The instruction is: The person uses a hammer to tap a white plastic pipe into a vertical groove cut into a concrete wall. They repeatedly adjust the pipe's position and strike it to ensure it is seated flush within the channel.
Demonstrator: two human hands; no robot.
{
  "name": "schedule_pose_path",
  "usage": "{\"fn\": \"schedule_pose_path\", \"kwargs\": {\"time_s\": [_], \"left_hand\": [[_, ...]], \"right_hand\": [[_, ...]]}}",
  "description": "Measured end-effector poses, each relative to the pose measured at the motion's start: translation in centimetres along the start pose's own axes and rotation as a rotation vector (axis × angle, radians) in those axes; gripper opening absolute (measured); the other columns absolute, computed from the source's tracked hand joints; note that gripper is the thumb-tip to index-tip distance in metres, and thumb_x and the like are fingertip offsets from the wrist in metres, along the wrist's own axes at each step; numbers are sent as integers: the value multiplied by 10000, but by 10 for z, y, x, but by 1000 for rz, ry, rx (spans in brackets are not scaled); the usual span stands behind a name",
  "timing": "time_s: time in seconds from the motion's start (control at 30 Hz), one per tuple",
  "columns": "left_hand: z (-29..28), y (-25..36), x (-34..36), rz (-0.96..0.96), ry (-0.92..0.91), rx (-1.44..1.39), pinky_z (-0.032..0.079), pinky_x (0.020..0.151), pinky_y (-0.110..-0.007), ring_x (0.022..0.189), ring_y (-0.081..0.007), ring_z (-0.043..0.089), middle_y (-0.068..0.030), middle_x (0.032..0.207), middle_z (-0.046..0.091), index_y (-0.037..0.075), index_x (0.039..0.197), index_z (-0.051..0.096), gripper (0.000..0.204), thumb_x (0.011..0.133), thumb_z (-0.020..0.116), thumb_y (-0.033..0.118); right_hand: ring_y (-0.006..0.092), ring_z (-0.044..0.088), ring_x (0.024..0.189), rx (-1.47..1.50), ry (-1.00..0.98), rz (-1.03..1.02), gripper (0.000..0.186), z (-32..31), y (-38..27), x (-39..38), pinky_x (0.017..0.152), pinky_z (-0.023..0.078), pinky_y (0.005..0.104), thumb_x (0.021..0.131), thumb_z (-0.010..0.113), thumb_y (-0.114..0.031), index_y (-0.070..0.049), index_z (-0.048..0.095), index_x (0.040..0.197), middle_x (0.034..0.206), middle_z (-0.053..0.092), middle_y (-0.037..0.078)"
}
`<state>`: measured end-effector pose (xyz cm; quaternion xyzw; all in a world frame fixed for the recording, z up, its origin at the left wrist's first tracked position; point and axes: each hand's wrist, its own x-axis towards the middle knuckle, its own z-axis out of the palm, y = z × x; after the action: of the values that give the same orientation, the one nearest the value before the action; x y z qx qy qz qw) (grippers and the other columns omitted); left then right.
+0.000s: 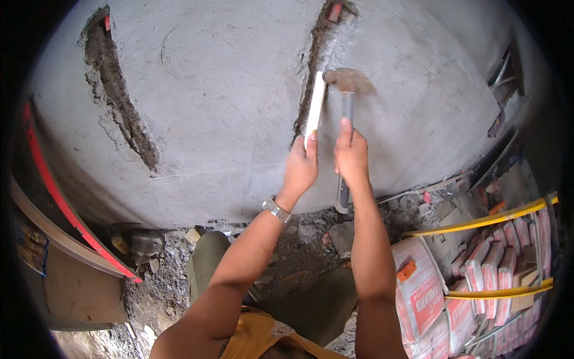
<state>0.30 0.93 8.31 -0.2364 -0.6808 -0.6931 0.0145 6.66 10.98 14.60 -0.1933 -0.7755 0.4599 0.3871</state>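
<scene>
My left hand (301, 168), a watch (277, 210) on its wrist, is closed round the lower end of a white pipe-like length (315, 107). The white piece lies tilted along a chiselled groove (306, 90) in the grey plastered wall (227, 96). My right hand (351, 157) grips a hammer (347, 107) by its grey and black handle, thumb stretched up along it. The brownish hammer head is blurred and sits right beside the upper end of the white piece; whether they touch I cannot tell.
Another groove (119, 90) runs down the wall at left. Rubble (170, 251) covers the floor below. A red-edged strip (60, 185) and a brown board (86, 287) stand left. Red-and-white packages (421, 293) with yellow bars (502, 293) are at lower right.
</scene>
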Motion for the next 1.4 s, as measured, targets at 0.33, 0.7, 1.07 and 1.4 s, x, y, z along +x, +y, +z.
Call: {"fn": "schedule_pose_path", "kwargs": {"time_s": [0.33, 0.7, 1.07, 1.4], "left_hand": [[10, -13, 5, 17, -5, -43, 407, 525, -316, 568, -99, 465, 2, 653, 489, 33, 908, 542, 500, 1107, 443, 481], [0, 16, 0, -160, -66, -135, 480, 661, -508, 685, -421, 620, -243, 709, 599, -34, 926, 572, 565, 1100, 429, 484], [-10, 21, -21, 33, -75, 67, 484, 672, -533, 783, -514, 644, -306, 766, 632, -31, 923, 585, 560, 1088, 457, 489], [-17, 8, 6, 33, -64, 89, 474, 664, -529, 749, -506, 626, -298, 762, 624, -21, 935, 563, 565, 1079, 462, 516]], "right_hand": [[418, 620, 713, -311, 8, -47, 665, -1, -15, 3, 719, 496, 501, 1077, 402, -543, 67, 611, 917, 735, 633, 244], [232, 618, 563, -100, -142, 223, 663, -12, -45, 3, 538, 486, 367, 1079, 408, -567, 15, 589, 817, 656, 602, 140], [120, 455, 423, 252, 11, 75, 653, -38, -62, -50, 398, 380, 279, 1068, 352, -653, -71, 477, 800, 595, 461, 22], [122, 495, 479, 380, 107, -96, 618, -36, -92, -64, 463, 406, 284, 1099, 326, -580, -59, 491, 812, 628, 496, 18]]}}
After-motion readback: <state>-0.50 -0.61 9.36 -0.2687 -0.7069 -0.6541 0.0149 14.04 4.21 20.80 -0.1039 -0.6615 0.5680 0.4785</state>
